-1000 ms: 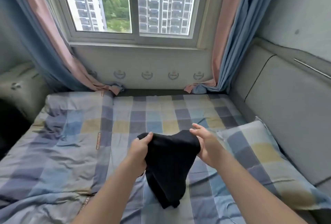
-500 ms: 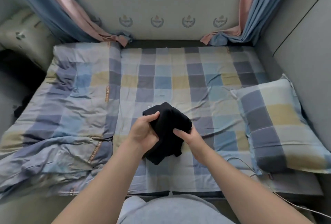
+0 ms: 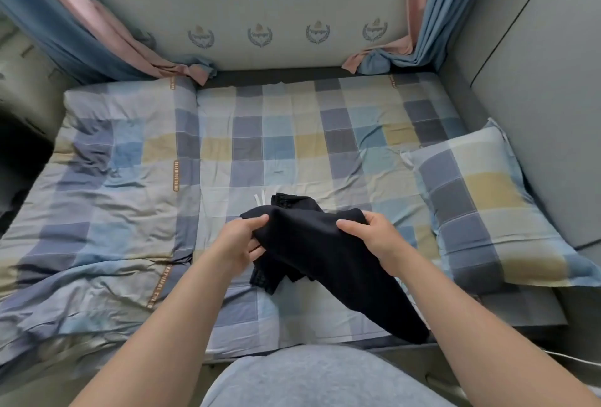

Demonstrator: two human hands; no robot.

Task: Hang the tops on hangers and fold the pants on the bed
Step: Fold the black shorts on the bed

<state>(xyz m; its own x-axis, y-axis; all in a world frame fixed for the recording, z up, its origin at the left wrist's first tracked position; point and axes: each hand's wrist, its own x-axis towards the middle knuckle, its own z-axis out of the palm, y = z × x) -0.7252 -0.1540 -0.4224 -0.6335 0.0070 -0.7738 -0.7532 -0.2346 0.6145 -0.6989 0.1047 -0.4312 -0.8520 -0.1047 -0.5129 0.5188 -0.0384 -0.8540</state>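
Note:
A pair of black pants lies bunched over the near middle of the checked bed. One leg trails toward me and to the right, down to the bed's front edge. A white drawstring shows at the waistband on the far side. My left hand pinches the fabric at its left edge, thumb on top. My right hand grips the fabric's right edge. Both hands hold the cloth just above the sheet.
A rumpled checked duvet covers the bed's left half. A matching pillow lies at the right against the grey padded headboard. Blue and pink curtains hang at both far corners. A white cable runs at the lower right.
The view tilted down from the window to the bed. My hands moved apart, and the balled-up pants spread out, with one leg now trailing toward the bed's front edge.

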